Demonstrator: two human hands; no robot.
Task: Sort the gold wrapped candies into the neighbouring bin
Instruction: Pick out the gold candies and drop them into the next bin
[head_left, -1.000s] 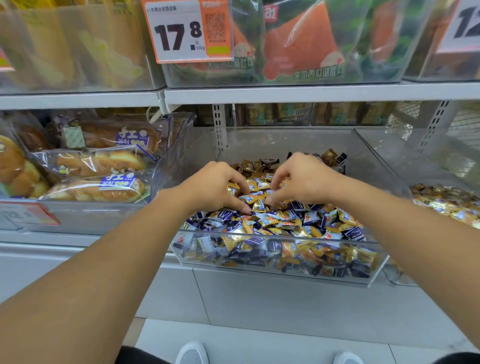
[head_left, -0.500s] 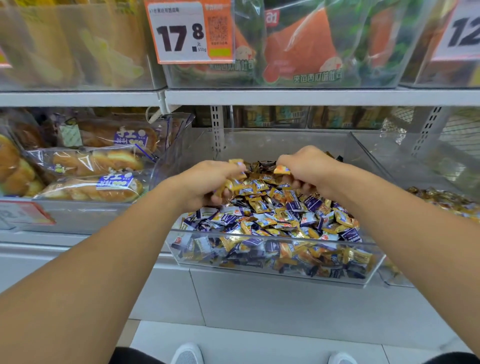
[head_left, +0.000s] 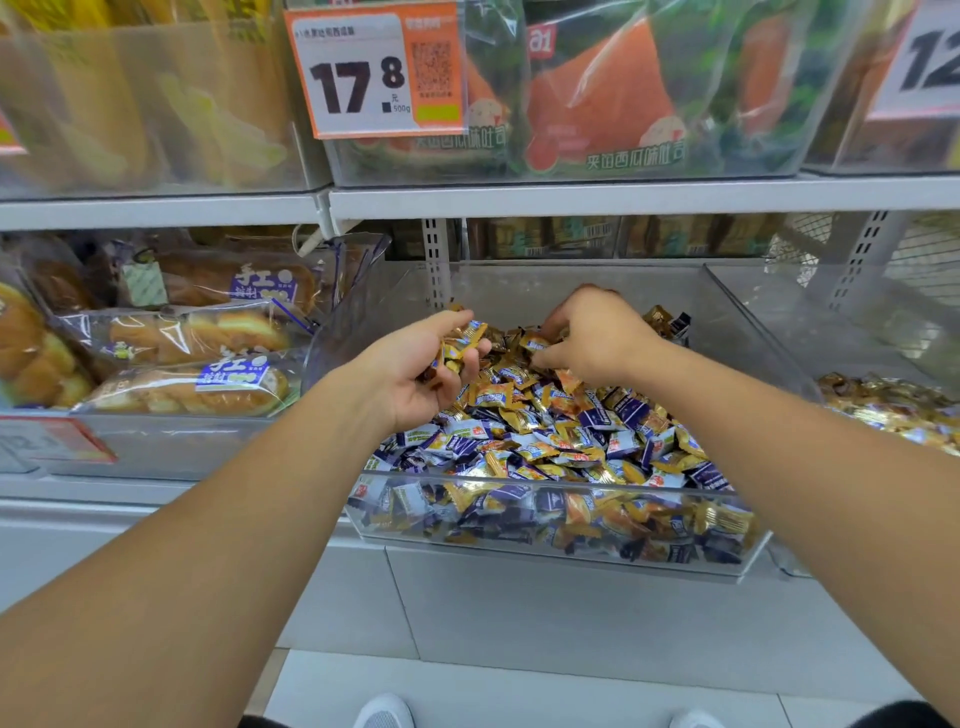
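A clear plastic bin (head_left: 545, 558) on the shelf holds a heap of mixed gold and purple wrapped candies (head_left: 550, 441). My left hand (head_left: 415, 371) hovers palm-up over the bin's left side, its fingers curled round several gold wrapped candies (head_left: 464, 340). My right hand (head_left: 597, 332) reaches into the back of the heap and pinches a gold candy (head_left: 535, 344) with fingertips and thumb. The neighbouring bin (head_left: 784, 564) at the right holds gold wrapped candies (head_left: 888, 405) only.
A bin of packaged bread (head_left: 187, 389) sits to the left behind a red price tag (head_left: 57, 441). An upper shelf (head_left: 571, 195) with snack bags and a 17.8 price card (head_left: 374, 73) overhangs the bins. My white shoes show on the tiled floor below.
Both hands rose from the front of the heap and moved back. My left hand turned palm-up with gold candies gathered in it; my right hand shifted to the far part of the pile.
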